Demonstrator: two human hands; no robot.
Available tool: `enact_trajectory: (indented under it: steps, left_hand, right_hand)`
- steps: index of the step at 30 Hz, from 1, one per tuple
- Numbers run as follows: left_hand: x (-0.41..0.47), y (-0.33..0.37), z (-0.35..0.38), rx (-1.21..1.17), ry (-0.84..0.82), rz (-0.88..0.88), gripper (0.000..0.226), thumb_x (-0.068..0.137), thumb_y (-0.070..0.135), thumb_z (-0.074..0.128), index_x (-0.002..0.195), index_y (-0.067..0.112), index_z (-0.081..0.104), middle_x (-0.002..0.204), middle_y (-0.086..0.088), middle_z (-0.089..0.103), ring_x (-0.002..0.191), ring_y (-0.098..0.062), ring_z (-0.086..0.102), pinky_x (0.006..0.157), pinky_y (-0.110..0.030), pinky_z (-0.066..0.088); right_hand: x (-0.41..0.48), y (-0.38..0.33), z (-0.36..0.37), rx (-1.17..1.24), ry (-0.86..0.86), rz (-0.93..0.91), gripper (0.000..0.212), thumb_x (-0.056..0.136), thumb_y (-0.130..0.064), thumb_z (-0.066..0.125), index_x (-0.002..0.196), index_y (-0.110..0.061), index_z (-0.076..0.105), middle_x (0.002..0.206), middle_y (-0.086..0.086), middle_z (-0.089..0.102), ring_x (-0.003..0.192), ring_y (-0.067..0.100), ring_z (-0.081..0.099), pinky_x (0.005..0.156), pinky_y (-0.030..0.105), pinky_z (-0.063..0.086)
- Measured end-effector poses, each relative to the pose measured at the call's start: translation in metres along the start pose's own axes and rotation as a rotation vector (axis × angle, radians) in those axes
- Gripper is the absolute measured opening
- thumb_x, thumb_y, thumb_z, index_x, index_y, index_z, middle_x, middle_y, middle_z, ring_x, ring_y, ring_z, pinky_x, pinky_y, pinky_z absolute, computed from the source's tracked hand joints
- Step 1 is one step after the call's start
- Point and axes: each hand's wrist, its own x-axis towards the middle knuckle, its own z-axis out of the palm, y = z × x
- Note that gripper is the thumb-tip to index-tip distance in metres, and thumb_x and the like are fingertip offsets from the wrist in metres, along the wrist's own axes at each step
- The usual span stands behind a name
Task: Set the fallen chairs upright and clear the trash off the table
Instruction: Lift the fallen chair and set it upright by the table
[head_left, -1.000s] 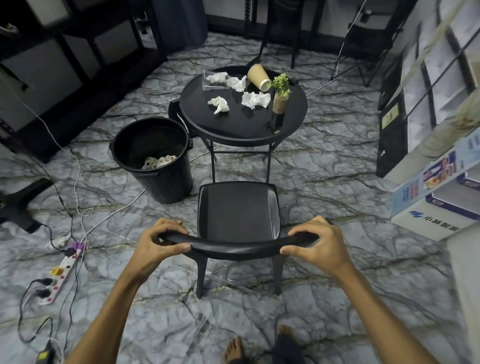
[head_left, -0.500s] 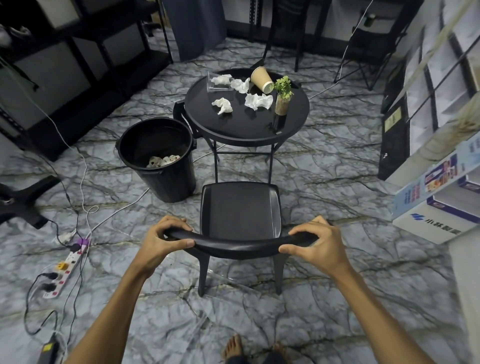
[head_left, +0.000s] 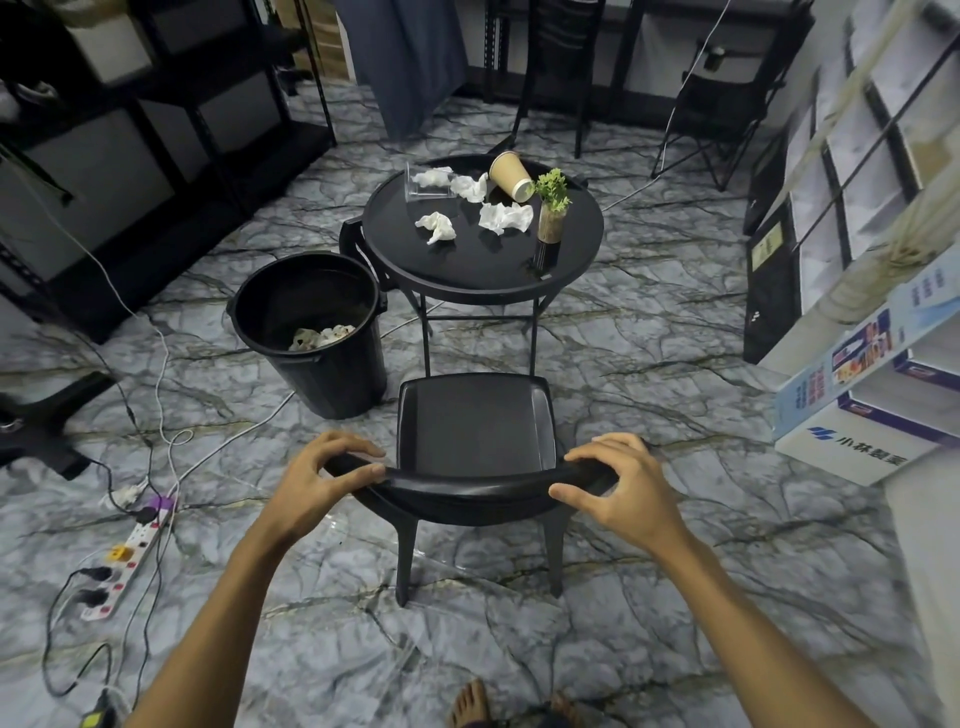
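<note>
Head view: marble floor (head_left: 649, 364); tissues, cup (head_left: 511, 175) on round table (head_left: 467, 265); both hands' fingers loosened around chair (head_left: 470, 441) backrest

Second chair (head_left: 358, 244) mostly hidden behind table (head_left: 457, 270) left edge and trash bin (head_left: 311, 332); upright or fallen, cannot tell. Bin contents (head_left: 322, 336) pale, crumpled, too small to identify. Chair (head_left: 472, 431) front legs hidden under seat. Both forearms cut off by bottom edge. Bare toes (head_left: 470, 704) cut by bottom edge. Box (head_left: 878, 415) cropped at right edge, print unreadable.
</note>
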Motion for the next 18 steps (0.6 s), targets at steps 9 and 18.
enact_trajectory:
  steps: [9,18]
  left_hand:
    - [0.000,0.037,0.037,0.288,0.058,-0.001,0.051,0.076,0.065,0.049,0.113,0.034,0.066,0.108,0.004,0.061,0.105,-0.015,0.060,0.094,-0.039,0.047]
    - [-0.038,0.118,0.125,0.525,0.118,-0.049,0.044,0.089,0.053,0.052,0.128,0.033,0.055,0.133,0.000,0.053,0.125,-0.025,0.050,0.107,-0.060,0.031]
  right_hand:
    - [0.003,-0.008,-0.022,-0.073,-0.108,0.099,0.033,0.087,-0.052,0.060,0.103,-0.025,0.069,0.100,-0.009,0.065,0.108,0.013,0.049,0.084,0.028,0.043]
    - [-0.022,-0.003,-0.082,-0.143,-0.110,0.177,0.031,0.087,-0.040,0.060,0.112,-0.022,0.065,0.113,0.003,0.068,0.111,0.022,0.058,0.085,0.038,0.053]
